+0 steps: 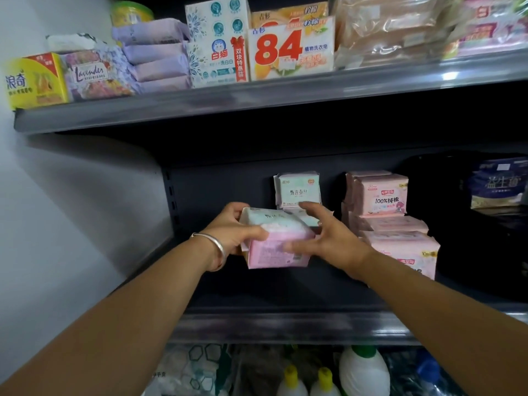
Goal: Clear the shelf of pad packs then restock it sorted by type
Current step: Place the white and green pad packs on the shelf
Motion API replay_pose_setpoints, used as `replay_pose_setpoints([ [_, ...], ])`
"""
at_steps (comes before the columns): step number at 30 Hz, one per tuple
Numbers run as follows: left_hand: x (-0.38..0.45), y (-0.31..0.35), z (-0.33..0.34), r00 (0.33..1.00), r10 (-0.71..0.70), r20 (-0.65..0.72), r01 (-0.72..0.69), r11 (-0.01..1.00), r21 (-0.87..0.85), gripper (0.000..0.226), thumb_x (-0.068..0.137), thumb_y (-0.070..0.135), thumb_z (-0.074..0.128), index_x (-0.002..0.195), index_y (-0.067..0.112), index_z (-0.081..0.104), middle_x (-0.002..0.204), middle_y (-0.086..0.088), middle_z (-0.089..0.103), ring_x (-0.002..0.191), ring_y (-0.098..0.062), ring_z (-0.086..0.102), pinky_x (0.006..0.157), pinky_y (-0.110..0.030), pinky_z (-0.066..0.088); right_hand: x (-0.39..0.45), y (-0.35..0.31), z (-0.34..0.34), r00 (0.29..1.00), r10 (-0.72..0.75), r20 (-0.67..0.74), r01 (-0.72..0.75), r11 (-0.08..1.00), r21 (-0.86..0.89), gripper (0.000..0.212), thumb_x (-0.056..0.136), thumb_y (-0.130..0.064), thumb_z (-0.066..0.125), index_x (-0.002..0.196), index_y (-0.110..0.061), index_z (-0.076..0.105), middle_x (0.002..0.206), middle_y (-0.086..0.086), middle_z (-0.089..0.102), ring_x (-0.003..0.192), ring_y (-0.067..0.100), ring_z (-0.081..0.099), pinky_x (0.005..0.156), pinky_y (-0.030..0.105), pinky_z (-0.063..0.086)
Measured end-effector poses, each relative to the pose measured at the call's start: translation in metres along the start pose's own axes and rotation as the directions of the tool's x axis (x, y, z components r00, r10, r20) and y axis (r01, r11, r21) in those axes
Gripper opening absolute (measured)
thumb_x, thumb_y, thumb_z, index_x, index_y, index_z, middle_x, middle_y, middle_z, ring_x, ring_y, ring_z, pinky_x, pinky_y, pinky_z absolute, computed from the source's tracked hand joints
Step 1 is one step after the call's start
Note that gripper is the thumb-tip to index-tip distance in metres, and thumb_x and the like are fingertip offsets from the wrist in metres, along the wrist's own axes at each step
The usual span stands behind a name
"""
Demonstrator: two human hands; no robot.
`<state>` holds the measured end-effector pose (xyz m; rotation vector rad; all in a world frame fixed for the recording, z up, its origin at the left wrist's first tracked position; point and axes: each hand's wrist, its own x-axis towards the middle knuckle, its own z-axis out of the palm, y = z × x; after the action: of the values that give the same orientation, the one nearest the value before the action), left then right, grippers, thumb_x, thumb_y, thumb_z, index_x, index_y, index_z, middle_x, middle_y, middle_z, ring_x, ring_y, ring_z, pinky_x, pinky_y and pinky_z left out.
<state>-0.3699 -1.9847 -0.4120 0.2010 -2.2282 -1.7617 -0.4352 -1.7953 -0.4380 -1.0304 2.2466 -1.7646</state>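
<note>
A pad pack, mint green on top and pink on its front face, is held over the dark middle shelf. My left hand, with a silver bangle at the wrist, grips its left end. My right hand presses on its right side, fingers spread. Behind it a mint green pad pack stands upright against the back panel, with another partly hidden below it. To the right, several pink pad packs are stacked, and more pink packs lie in front of them.
A dark blue pack stands at the far right of the middle shelf. The top shelf carries soap boxes and purple packs. Below, white bottles with yellow and green caps stand. A pale wall closes the left side.
</note>
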Motion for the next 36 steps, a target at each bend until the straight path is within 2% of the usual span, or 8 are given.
replay_pose_setpoints([
  [4, 0.006, -0.015, -0.005, 0.979, 0.153, 0.137, -0.157, 0.987, 0.019, 0.079, 0.052, -0.003, 0.078, 0.117, 0.029, 0.047, 0.126, 0.000, 0.048, 0.109, -0.018, 0.059, 0.084, -0.039, 0.057, 0.016, 0.005, -0.003, 0.924, 0.363, 0.120, -0.381, 0.864, 0.329, 0.044, 0.087, -0.052, 0.056, 0.121, -0.024, 0.056, 0.113, 0.006, 0.067, 0.101, 0.029, 0.065, 0.080, 0.050, 0.056],
  [10, 0.013, -0.026, -0.013, 0.948, 0.178, 0.265, -0.186, 0.982, 0.007, 0.086, 0.052, -0.012, 0.076, 0.119, 0.032, 0.044, 0.129, 0.009, 0.046, 0.115, -0.006, 0.052, 0.083, -0.027, 0.054, 0.026, 0.020, 0.002, 0.901, 0.415, 0.127, -0.429, 0.805, 0.409, 0.041, 0.082, -0.022, 0.066, 0.121, -0.018, 0.056, 0.115, 0.009, 0.068, 0.100, 0.028, 0.064, 0.076, 0.041, 0.053],
  [15, 0.017, -0.035, -0.012, 0.955, 0.137, 0.264, -0.162, 0.984, 0.076, 0.107, 0.068, -0.026, 0.063, 0.139, 0.042, 0.023, 0.133, 0.029, 0.031, 0.122, 0.005, 0.039, 0.083, -0.021, 0.052, 0.034, 0.019, 0.002, 0.943, 0.332, 0.021, -0.323, 0.901, 0.288, 0.051, 0.075, -0.004, 0.073, 0.120, -0.018, 0.053, 0.108, 0.005, 0.066, 0.093, 0.022, 0.065, 0.065, 0.033, 0.053],
  [18, 0.025, -0.037, -0.009, 0.980, 0.113, 0.161, -0.126, 0.989, 0.073, 0.108, 0.072, -0.025, 0.058, 0.147, 0.037, 0.012, 0.155, 0.006, 0.013, 0.141, -0.015, 0.023, 0.098, -0.029, 0.043, 0.046, 0.014, -0.008, 0.959, 0.270, -0.091, -0.253, 0.954, 0.160, 0.056, 0.071, 0.004, 0.075, 0.115, -0.017, 0.049, 0.104, 0.003, 0.060, 0.088, 0.020, 0.062, 0.062, 0.030, 0.052],
  [21, 0.034, -0.043, -0.010, 0.993, 0.059, 0.105, -0.076, 0.984, 0.161, 0.097, 0.076, -0.019, 0.059, 0.148, 0.026, 0.014, 0.154, -0.008, 0.021, 0.140, -0.021, 0.028, 0.095, -0.029, 0.042, 0.056, 0.014, -0.021, 0.966, 0.207, -0.158, -0.215, 0.976, -0.040, 0.058, 0.067, 0.002, 0.077, 0.112, -0.017, 0.047, 0.104, 0.003, 0.059, 0.097, 0.025, 0.061, 0.072, 0.035, 0.054],
  [29, 0.055, -0.061, -0.009, 0.998, -0.021, 0.053, 0.004, 0.956, 0.292, 0.081, 0.078, -0.016, 0.060, 0.145, 0.011, 0.025, 0.146, -0.015, 0.035, 0.134, -0.024, 0.038, 0.096, -0.030, 0.043, 0.078, 0.032, -0.019, 0.960, 0.217, -0.176, -0.255, 0.939, -0.232, 0.057, 0.063, 0.001, 0.078, 0.109, -0.017, 0.050, 0.112, 0.008, 0.059, 0.102, 0.026, 0.059, 0.088, 0.041, 0.054],
  [33, 0.065, -0.068, -0.002, 0.996, -0.040, 0.075, 0.013, 0.943, 0.331, 0.078, 0.078, -0.015, 0.061, 0.144, 0.009, 0.028, 0.147, -0.013, 0.036, 0.134, -0.023, 0.038, 0.099, -0.029, 0.041, 0.085, 0.034, -0.022, 0.925, 0.311, -0.217, -0.374, 0.840, -0.392, 0.064, 0.071, 0.000, 0.069, 0.127, -0.012, 0.043, 0.120, 0.009, 0.052, 0.107, 0.026, 0.053, 0.081, 0.030, 0.048],
  [36, 0.073, -0.068, 0.008, 0.996, -0.032, 0.080, 0.004, 0.941, 0.340, 0.077, 0.079, -0.014, 0.060, 0.145, 0.008, 0.027, 0.148, -0.012, 0.035, 0.135, -0.022, 0.037, 0.102, -0.029, 0.039, 0.091, 0.042, -0.019, 0.893, 0.364, -0.264, -0.449, 0.752, -0.483, 0.072, 0.070, 0.000, 0.066, 0.135, -0.007, 0.035, 0.128, 0.013, 0.048, 0.117, 0.032, 0.049, 0.092, 0.036, 0.049],
])
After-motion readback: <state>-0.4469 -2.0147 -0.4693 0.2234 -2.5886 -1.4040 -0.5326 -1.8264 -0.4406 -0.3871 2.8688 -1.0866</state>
